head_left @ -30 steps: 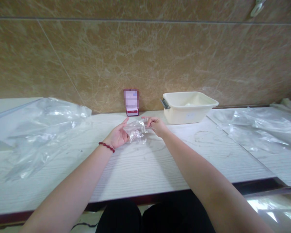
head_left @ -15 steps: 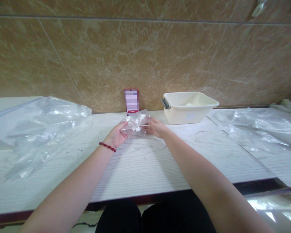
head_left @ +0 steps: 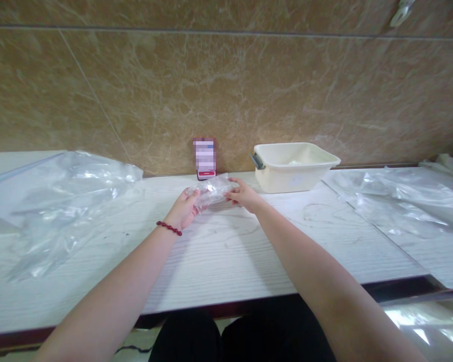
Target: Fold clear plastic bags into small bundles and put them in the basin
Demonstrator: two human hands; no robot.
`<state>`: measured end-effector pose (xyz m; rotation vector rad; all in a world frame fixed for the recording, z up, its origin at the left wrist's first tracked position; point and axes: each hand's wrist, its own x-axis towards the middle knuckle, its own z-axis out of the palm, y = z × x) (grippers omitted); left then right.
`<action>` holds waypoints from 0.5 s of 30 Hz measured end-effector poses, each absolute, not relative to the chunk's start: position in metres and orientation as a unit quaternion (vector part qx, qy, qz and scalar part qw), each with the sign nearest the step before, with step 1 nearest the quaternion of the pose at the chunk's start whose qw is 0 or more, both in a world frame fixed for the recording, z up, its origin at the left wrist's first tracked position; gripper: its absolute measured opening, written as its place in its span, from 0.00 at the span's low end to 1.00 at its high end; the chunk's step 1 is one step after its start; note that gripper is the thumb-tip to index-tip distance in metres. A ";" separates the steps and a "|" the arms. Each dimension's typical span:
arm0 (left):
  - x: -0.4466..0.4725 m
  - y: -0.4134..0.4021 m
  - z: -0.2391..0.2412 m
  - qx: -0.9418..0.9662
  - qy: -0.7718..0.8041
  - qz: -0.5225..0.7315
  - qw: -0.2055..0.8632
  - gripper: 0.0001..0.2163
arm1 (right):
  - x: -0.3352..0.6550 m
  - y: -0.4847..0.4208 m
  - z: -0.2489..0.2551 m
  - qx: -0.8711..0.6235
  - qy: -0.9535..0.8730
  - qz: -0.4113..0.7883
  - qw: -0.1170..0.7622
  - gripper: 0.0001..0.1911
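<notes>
A crumpled clear plastic bag (head_left: 213,190) is stretched between my two hands, just above the white tabletop. My left hand (head_left: 186,207), with a red bead bracelet (head_left: 169,228) at the wrist, grips its left end, the thumb lying on top. At the other end my right hand (head_left: 243,195) has the plastic between thumb and fingers. Whether anything lies inside the bag I cannot make out. Right behind it a phone (head_left: 206,160) with a red edge leans upright against the wall, its screen partly blurred.
A cream plastic bin (head_left: 292,176) with a grey handle stands against the marbled wall (head_left: 226,90), right of my hands. Large clear plastic sheeting (head_left: 79,196) lies on the left of the table (head_left: 219,271). More clear sheeting (head_left: 400,196) is spread at the right.
The bag is now drawn out flatter and more level between my hands. My right fingers have closed on its right end; both hands have shifted only slightly.
</notes>
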<state>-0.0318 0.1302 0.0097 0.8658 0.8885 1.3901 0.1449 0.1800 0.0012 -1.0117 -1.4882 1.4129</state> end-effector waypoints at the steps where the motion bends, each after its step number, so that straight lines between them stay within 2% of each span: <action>1: -0.032 0.130 0.010 0.376 0.381 0.598 0.597 0.08 | 0.146 0.181 0.002 -0.397 -0.591 0.557 0.429 0.30; 9: -0.033 0.132 0.007 0.379 0.400 0.602 0.578 0.13 | 0.143 0.179 0.003 -0.362 -0.614 0.532 0.457 0.28; 15: -0.032 0.129 0.009 0.431 0.392 0.559 0.590 0.19 | 0.142 0.180 0.003 -0.397 -0.607 0.506 0.468 0.28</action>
